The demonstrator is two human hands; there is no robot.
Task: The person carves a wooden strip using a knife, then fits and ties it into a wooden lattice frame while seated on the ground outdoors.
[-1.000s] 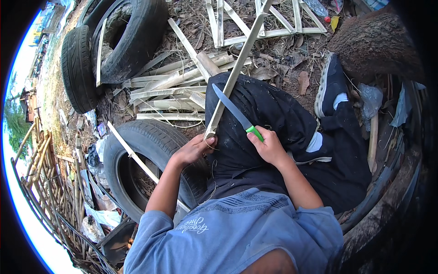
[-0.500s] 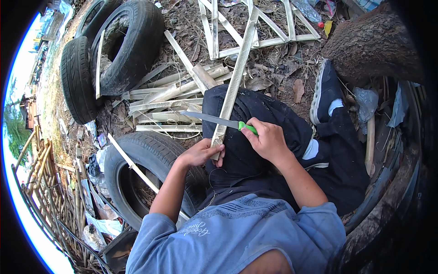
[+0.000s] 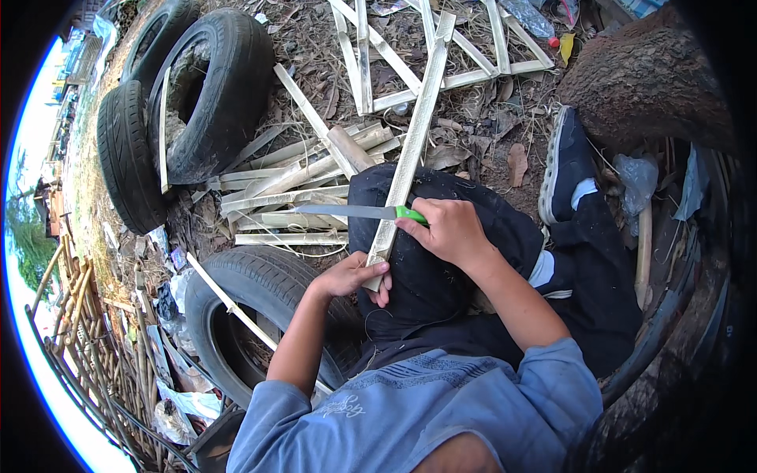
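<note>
A long split bamboo strip [image 3: 412,146] slants up and away from my lap, resting across my dark-trousered knee. Its near end is gripped by my left hand [image 3: 356,277], thumb on top and fingers curled underneath. My right hand [image 3: 453,229] is closed round the green handle of a knife [image 3: 347,210]. The blade points left and lies across the strip, a little beyond my left hand. Part of the green handle is hidden in my right fist.
Split bamboo pieces [image 3: 292,238] lie piled beyond my knee. Old tyres [image 3: 236,87] stand at far left, and another tyre [image 3: 260,264] lies by my left arm. A zigzag bamboo frame [image 3: 473,79] rests on leafy ground. A tree trunk [image 3: 646,83] rises at right.
The knife has shifted slightly left and down along the strip, its blade now nearly level. Both hands still hold what they held; the whole view has shifted a little.
</note>
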